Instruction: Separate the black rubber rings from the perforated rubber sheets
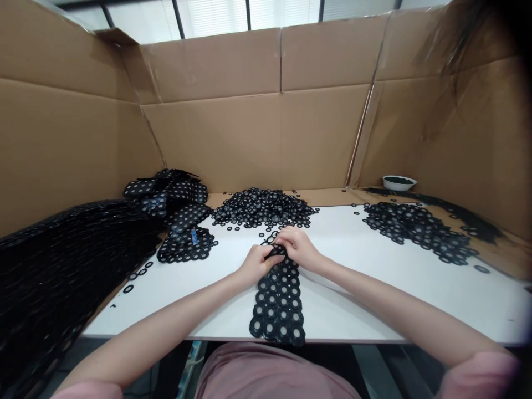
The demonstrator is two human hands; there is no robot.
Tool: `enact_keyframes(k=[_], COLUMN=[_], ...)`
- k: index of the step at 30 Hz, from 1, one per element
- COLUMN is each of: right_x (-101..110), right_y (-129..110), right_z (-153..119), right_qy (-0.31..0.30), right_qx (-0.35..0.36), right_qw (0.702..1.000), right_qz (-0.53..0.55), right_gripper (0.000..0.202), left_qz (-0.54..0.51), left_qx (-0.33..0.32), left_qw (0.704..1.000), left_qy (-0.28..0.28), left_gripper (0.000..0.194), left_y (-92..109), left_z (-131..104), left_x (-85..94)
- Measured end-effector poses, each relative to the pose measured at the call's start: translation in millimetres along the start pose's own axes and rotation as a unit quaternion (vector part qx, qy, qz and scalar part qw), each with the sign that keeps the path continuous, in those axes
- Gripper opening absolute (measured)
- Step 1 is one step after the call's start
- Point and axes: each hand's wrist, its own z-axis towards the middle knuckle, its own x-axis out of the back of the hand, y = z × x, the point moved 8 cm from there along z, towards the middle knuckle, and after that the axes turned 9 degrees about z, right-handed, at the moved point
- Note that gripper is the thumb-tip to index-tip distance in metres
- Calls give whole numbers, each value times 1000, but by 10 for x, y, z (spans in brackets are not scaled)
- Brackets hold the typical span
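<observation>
A strip of joined black rings (278,305) runs from the table's front edge up to my hands, with pale discs showing in the ring holes. My left hand (256,265) pinches the strip's far end from the left side. From the right, my right hand (300,247) closes its fingers on the same end, close beside the left thumb. A few loose rings (271,237) lie just beyond my fingertips. The fingers hide the exact spot being gripped.
Behind my hands is a heap of black rings (266,206); another pile (415,228) spreads at right. Black ring mats (183,194) and a large dark stack (70,266) fill the left. A white bowl (399,183) stands far right. Cardboard walls (257,127) surround the white table (353,299).
</observation>
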Motion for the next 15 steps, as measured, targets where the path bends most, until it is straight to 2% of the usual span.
enact_keyframes(k=[5, 8, 9, 12, 13, 15], right_x=[14, 214, 353, 637, 683, 657], right_y=[89, 442, 613, 924, 989, 1039], right_z=[30, 191, 240, 454, 511, 586], right_qy=[31, 83, 133, 181, 179, 138], right_qx=[-28, -130, -180, -211, -214, -213], right_qw=[999, 987, 973, 959, 959, 966], right_qz=[-3, 38, 58, 51, 48, 43], right_gripper=[23, 26, 28, 36, 34, 29], left_qz=[-39, -124, -159, -264, -297, -349], left_qx=[5, 26, 38, 87, 104, 128], left_qw=[999, 992, 986, 960, 949, 928], left_qy=[-22, -27, -31, -37, -33, -15], left_gripper=[29, 22, 24, 37, 41, 46], left_y=[22, -21, -49, -173, -218, -295], left_z=[-9, -31, -40, -56, -52, -27], left_x=[-40, -34, -33, -16, 2, 57])
